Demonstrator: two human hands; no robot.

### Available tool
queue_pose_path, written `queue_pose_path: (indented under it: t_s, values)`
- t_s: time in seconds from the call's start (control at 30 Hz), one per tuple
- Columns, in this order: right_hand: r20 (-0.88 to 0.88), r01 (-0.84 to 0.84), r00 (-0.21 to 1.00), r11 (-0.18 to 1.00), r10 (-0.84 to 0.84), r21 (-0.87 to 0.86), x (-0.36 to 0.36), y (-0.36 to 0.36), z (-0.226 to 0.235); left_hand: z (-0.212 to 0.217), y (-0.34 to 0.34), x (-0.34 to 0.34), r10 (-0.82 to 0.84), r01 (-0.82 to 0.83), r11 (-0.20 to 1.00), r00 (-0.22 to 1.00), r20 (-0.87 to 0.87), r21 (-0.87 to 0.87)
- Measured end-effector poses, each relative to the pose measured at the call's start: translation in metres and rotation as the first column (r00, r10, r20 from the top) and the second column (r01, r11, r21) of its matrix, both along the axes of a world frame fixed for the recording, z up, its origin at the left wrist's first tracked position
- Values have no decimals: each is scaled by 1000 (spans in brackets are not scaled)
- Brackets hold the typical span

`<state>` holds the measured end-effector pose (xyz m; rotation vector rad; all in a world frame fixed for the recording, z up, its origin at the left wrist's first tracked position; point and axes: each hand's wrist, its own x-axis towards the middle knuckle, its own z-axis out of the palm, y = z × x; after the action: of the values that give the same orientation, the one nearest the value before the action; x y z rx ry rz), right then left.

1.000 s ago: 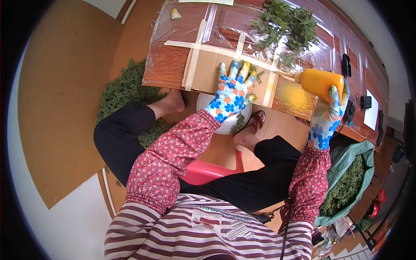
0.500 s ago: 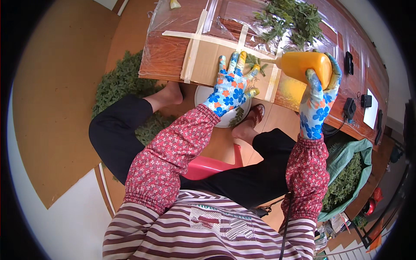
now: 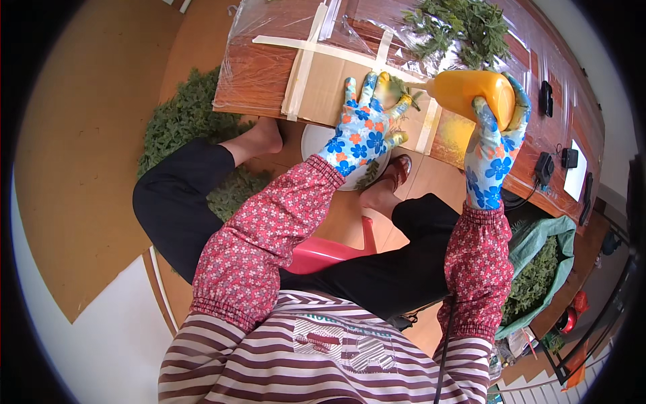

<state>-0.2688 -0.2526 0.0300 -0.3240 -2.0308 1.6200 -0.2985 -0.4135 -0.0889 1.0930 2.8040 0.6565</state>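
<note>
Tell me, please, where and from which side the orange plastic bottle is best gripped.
Grip the orange plastic bottle around its wide, rounded body, coming from the right. It lies tilted, its narrow nozzle pointing left toward the left hand, so the thick rear end is free. The right hand, in a flowered glove, already wraps it there.
</note>
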Motion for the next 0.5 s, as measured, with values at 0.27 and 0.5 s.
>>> queue_pose_path:
  t_s: [0.27, 0.5]
  values:
    - [-29, -39, 999, 997, 38, -62, 1, 1, -4, -2, 0, 0, 6, -7, 1000, 1000, -29, -12]
    - [-28, -11, 1000, 1000, 10, -22, 7, 6, -1, 1, 0, 0, 14, -14, 1000, 1000, -21, -2]
